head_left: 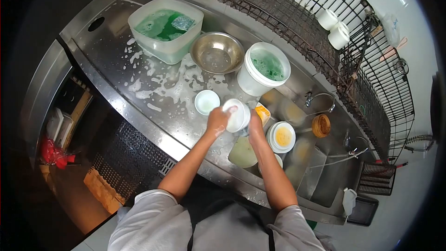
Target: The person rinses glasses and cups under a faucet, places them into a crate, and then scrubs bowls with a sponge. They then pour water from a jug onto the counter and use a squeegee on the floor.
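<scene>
One white cup (238, 115) mid-scrub: clasped by left hand (217, 121), right hand (255, 124) at its far side, grip not discernible. One small bowl (206, 102) soaped on counter (111, 51); stacked bowls (282, 137) in sink (325, 176) likely unwashed.

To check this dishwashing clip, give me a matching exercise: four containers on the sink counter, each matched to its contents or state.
1. square tub
2. steel bowl
3. white bucket
4. white cup

a. between left hand and right hand
b. green water with a sponge
c. green liquid, no sponge
d. bare metal inside

Pairs: 1-b, 2-d, 3-c, 4-a
</scene>
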{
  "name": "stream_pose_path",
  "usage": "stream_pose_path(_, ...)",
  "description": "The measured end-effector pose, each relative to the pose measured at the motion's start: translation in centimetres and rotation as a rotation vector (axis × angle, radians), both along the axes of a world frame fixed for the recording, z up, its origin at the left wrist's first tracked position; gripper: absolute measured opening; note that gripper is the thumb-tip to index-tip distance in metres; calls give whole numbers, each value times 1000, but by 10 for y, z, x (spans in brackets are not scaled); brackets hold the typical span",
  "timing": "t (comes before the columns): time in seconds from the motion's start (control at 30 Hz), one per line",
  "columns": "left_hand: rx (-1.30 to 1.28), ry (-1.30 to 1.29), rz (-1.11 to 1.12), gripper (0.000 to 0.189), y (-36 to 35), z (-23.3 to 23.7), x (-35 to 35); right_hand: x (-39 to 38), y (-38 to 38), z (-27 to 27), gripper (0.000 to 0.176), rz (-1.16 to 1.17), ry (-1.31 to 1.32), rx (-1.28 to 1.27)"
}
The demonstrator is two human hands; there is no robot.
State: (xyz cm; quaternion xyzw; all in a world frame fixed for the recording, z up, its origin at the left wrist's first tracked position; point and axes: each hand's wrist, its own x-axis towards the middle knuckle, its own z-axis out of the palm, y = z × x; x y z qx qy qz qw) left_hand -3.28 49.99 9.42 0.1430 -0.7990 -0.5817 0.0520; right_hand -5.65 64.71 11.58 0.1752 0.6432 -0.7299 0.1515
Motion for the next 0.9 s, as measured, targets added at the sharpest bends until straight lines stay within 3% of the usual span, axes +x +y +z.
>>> stream_pose_path(0.07, -76, 157, 105, 31, -17, -28, -6, -13, 11, 6, 41, 120, -89, 3)
stream_pose_path(0.1, -30, 52, 119, 31, -28, -17, -5, -24, 15, 28, 40, 65, -100, -89)
stream_pose_path(0.17, 61, -162, 141, 31, -52, 17, -2, -61, 36, 58, 43, 70, 135, -397)
stream_pose_path(0.27, -470, -113, 127, 24, -86, -6, -12, -81, 40, 126, 52, -244, 193, -581)
stream_pose_path(0.33, -561, -124, 115, 22, -98, -15, -15, -85, 42, 110, 55, -199, 191, -478)
stream_pose_path(0.5, -756, -155, 59, 21, -117, -30, -21, -49, -15, 17, 50, 295, 102, 88)
stream_pose_path(0.53, -822, -140, 33, 22, -118, -39, -23, -48, -31, -15, 47, 377, 105, 313)
stream_pose_path(0.57, -869, -91, 14, 23, -123, -56, -26, -43, -44, -58, 47, 369, 437, 515)
stream_pose_path(0.6, -909, -33, -16, 24, -127, -74, -31, -41, -58, -77, 50, 391, 413, 469)
stream_pose_path(0.63, -878, -93, -21, 25, -127, -73, -34, -33, -68, -72, 57, 436, 356, 671)
stream_pose_path(0.67, -901, -129, -22, 26, -125, -67, -32, -32, -77, -77, 62, 474, 310, 695)
stream_pose_path(0.7, -943, -125, -50, 26, -125, -66, -32, -29, -86, -98, 62, 386, 366, 710)
stream_pose_path(0.77, -850, -247, 29, 26, -112, -58, -32, -24, -88, -98, 56, 361, 299, 713)
stream_pose_path(0.83, -395, -29, -6, 33, -129, -117, -31, -16, -86, -94, 56, 329, 271, 702)
stream_pose_path(0.9, -150, 43, 51, 43, -139, -194, -27, -10, -88, -104, 54, 314, 262, 698)
